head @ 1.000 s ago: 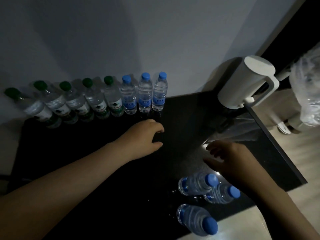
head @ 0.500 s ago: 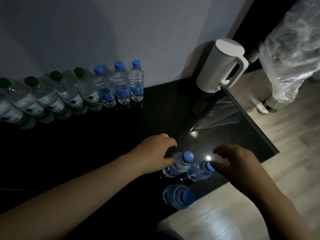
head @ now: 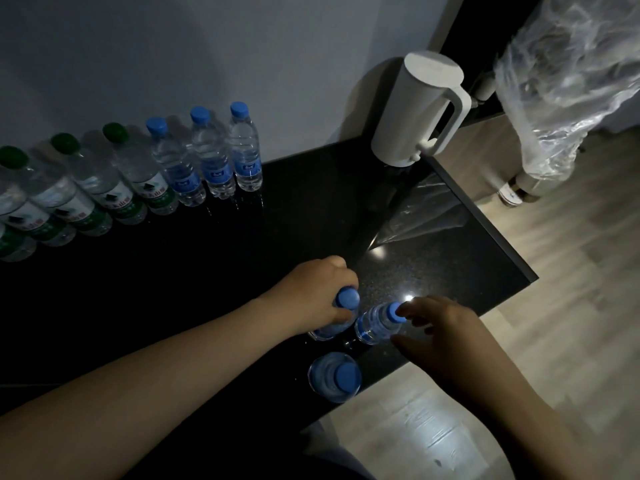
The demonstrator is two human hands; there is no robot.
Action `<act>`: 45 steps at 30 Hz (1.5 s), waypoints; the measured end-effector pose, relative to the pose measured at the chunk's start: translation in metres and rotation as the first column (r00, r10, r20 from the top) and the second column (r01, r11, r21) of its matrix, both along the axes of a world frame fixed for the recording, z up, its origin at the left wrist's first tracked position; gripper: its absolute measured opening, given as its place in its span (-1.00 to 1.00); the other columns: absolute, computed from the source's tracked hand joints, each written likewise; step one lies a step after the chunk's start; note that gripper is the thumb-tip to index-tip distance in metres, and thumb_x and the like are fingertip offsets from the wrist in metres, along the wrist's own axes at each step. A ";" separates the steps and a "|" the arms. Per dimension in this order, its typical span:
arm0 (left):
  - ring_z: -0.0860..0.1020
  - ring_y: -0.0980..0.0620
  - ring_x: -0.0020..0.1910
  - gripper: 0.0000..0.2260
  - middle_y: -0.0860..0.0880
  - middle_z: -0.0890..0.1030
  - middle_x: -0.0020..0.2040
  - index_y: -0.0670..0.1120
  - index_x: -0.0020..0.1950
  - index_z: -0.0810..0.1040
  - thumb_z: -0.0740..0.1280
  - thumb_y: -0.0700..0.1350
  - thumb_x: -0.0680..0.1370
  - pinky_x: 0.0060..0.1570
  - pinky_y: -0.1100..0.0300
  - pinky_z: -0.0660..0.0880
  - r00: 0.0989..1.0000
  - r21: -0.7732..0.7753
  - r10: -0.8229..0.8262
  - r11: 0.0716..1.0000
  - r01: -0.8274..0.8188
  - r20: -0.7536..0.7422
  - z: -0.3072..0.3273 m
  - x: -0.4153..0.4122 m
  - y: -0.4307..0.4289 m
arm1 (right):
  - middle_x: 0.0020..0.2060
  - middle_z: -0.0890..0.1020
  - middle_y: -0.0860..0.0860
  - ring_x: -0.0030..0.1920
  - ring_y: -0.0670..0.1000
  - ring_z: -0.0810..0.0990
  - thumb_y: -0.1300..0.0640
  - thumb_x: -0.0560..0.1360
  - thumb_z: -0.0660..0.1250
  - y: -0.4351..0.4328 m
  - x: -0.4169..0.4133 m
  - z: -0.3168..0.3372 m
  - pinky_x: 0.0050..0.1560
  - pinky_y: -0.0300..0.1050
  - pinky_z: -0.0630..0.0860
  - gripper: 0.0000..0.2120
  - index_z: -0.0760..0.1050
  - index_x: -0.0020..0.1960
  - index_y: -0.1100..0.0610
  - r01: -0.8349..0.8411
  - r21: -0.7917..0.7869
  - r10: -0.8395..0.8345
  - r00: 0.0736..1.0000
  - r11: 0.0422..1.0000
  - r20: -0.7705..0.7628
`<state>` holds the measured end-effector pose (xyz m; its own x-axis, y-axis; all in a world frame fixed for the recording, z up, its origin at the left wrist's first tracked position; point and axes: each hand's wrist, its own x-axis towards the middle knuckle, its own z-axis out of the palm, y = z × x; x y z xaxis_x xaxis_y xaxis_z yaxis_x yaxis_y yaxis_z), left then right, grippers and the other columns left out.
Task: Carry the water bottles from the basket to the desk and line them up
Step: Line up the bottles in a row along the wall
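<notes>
A row of water bottles stands along the wall on the black desk: several green-capped ones at the left, then three blue-capped ones. Three more blue-capped bottles stand near the desk's front right corner. My left hand is closed around the neck of one. My right hand has its fingers spread, fingertips touching the cap of the second bottle. The third bottle stands alone at the desk edge. No basket is in view.
A white kettle stands at the desk's back right corner. A crumpled clear plastic bag hangs to the right over the wooden floor. The desk edge runs diagonally right beside the three near bottles.
My left hand has come back from the row and closed on a near bottle. My right hand has reached the cap of the bottle beside it. The view has swung down and right.
</notes>
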<state>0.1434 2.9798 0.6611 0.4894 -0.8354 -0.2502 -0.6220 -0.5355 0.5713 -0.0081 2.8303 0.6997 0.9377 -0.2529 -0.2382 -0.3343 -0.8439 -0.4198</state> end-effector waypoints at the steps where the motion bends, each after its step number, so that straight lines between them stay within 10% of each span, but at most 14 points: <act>1: 0.50 0.10 -0.07 -0.73 0.07 0.44 0.01 0.01 0.05 0.52 0.47 -0.02 0.40 -0.07 0.21 0.50 1.000 -0.004 -0.007 1.000 0.007 0.000 -0.001 0.000 0.000 | -0.02 0.50 -0.18 -0.05 -0.17 0.52 -0.03 0.41 0.38 0.002 -0.001 0.002 -0.05 -0.26 0.54 -0.67 0.52 0.16 -0.05 -0.001 0.006 0.001 1.000 1.000 0.004; 25: 0.51 0.13 -0.15 -0.81 0.12 0.43 -0.06 0.05 -0.07 0.51 0.44 -0.04 0.37 -0.15 0.24 0.54 0.979 -0.080 0.193 0.977 -0.198 -0.062 -0.015 0.024 0.062 | -0.01 0.41 -0.24 -0.02 -0.20 0.47 -0.06 0.38 0.43 0.060 0.008 -0.029 -0.10 -0.36 0.47 -0.67 0.46 0.12 -0.12 -0.173 0.113 0.188 0.972 0.978 -0.142; 45: 0.49 0.17 -0.24 -0.81 0.11 0.50 -0.18 0.03 -0.21 0.57 0.51 -0.04 0.25 -0.27 0.28 0.37 0.932 -0.190 0.357 0.921 -0.341 0.056 0.047 0.094 0.070 | -0.18 0.56 -0.08 -0.21 -0.13 0.56 -0.07 0.27 0.36 0.009 0.118 0.038 -0.19 -0.08 0.62 -0.75 0.52 -0.10 0.01 -0.157 0.028 0.153 0.982 0.987 0.111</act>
